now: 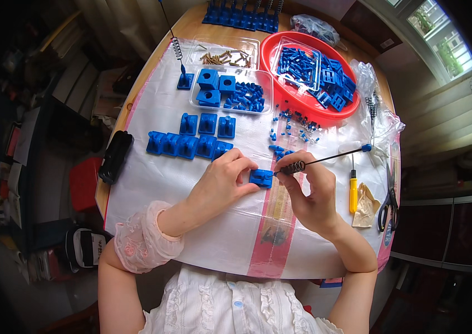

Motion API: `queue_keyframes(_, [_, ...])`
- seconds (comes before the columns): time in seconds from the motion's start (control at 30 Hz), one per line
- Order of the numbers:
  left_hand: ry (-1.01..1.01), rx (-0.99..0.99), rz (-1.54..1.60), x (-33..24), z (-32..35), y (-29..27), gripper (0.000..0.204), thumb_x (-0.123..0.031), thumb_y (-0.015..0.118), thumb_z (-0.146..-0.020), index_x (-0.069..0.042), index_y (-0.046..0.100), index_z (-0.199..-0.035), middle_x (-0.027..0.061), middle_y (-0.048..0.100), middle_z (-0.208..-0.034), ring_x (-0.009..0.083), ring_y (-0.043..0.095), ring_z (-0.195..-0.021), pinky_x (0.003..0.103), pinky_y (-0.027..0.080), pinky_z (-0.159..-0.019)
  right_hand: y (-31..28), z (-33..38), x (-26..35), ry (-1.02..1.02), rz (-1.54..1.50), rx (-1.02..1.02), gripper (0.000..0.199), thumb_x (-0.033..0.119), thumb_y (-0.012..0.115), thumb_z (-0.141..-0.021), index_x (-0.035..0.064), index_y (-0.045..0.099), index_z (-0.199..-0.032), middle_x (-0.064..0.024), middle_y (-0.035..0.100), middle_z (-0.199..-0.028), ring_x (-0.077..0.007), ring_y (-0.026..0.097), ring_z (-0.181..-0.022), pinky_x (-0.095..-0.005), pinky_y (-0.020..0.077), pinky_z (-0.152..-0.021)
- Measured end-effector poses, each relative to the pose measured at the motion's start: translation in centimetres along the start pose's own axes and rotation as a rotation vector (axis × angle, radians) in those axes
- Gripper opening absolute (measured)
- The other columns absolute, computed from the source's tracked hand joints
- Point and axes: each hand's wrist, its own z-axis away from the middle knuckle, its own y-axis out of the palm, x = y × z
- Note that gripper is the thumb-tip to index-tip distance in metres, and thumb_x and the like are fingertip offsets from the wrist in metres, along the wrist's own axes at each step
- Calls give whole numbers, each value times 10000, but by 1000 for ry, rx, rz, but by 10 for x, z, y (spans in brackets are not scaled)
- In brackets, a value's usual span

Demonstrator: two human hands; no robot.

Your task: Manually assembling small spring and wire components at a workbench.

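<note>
Near the middle of the table, my left hand pinches a small blue plastic base between thumb and fingers. My right hand grips a black rod with a coiled spring, just right of that base. The rod slants up to the right and ends in a blue tip. Its near end meets or almost touches the base; whether it is joined I cannot tell. Beyond my left hand stand several blue bases with upright parts, set in two rows. A few small blue pieces lie just past my right hand.
Farther back are a clear tray of blue parts, a box of brass-coloured pins and a red basin of blue pieces. A sprung rod stands in a base. At right lie a yellow-handled screwdriver and scissors; a black case sits left.
</note>
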Motion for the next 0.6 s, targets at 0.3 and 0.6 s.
queue_keyframes(0.3, [12,-2,-16,1,0,1,375,-106,888,-741,-30,722,-1068,61,614,-892,165,613,-733,302,523,-686,1,0,-1,-5,18,2,241,-131,688,-844,-15,645,-1051,-121,699,-915,-246,718,-806,-344,552,-718])
queue_keyframes(0.6, [4,-1,-9,2,0,1,367,-122,893,-742,-36,726,-1057,61,620,-884,164,616,-731,298,525,-684,1,-1,-2,-12,22,6,231,-129,681,-848,-18,642,-1046,-122,697,-913,-251,719,-806,-343,551,-710])
